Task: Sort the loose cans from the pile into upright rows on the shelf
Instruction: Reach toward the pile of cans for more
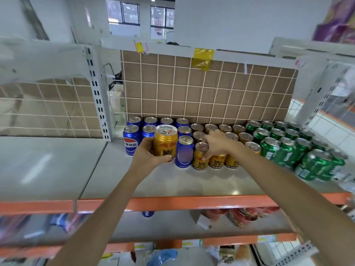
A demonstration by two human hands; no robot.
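Note:
My left hand [147, 153] grips a gold can [165, 143] and holds it upright just above the grey shelf [192, 183], in front of the blue cans [131, 139]. My right hand [217, 144] reaches over the gold rows, its fingers and thumb curled round the front gold can [200, 158] standing on the shelf. Upright rows stand along the back: blue cans at the left, gold cans [217, 161] in the middle, green cans [284, 150] at the right. One blue can [184, 152] stands forward between the two gold cans I touch.
A brown board with a white wire grid [201, 89] backs the shelf. A white slotted post [97, 93] stands to the left. The shelf's front edge is orange [192, 202]. Packaged goods [240, 215] lie on the shelf below.

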